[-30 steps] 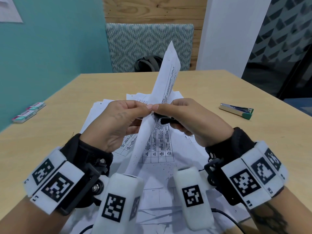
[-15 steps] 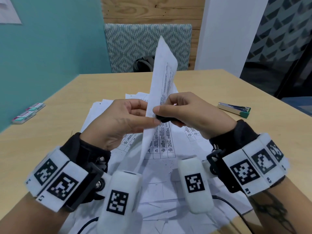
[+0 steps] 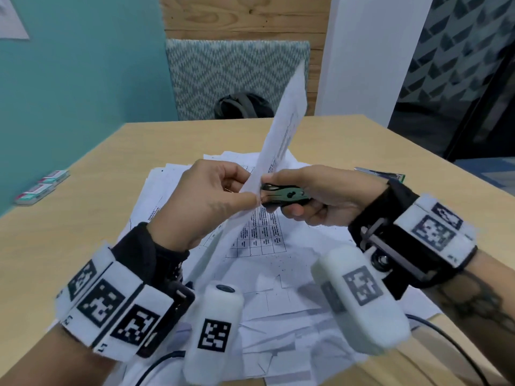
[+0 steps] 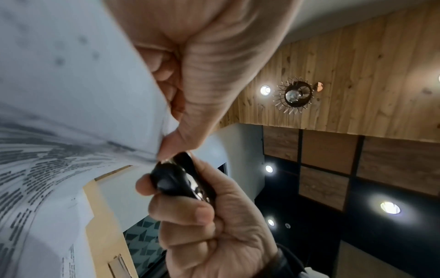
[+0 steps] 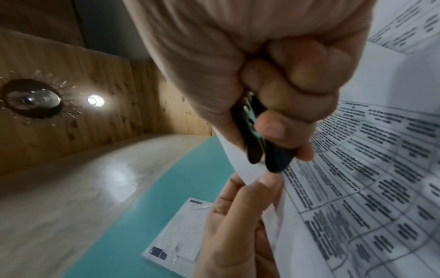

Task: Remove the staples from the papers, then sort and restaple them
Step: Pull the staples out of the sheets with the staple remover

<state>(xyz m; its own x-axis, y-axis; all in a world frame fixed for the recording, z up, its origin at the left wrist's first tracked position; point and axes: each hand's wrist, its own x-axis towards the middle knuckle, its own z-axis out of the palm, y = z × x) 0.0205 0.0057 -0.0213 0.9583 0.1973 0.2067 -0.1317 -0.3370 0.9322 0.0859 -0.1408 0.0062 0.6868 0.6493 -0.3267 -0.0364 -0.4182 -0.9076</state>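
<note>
My left hand [image 3: 211, 201] pinches a stapled set of printed sheets [image 3: 281, 129] by its edge and holds it upright above the table, thumb on the near face. My right hand [image 3: 323, 199] grips a dark green staple remover [image 3: 287, 195], whose metal tip touches the paper edge right beside my left thumb. In the left wrist view the remover [image 4: 181, 180] meets the paper [image 4: 71, 112] at my thumb tip. From the right wrist the remover [image 5: 259, 150] sits against the sheets' corner [image 5: 245, 169]. The staple itself is hidden.
A spread of loose printed papers [image 3: 264, 274] covers the middle of the wooden table [image 3: 83, 218]. A stapler with a green end [image 3: 384, 175] lies at the right, behind my right hand. Small staple boxes [image 3: 41, 188] sit at the left edge. A chair [image 3: 237, 76] stands at the far side.
My right hand has turned so the staple remover shows fully and its tip is at the paper edge. The held sheets have tilted to lean right. My left hand keeps its pinch.
</note>
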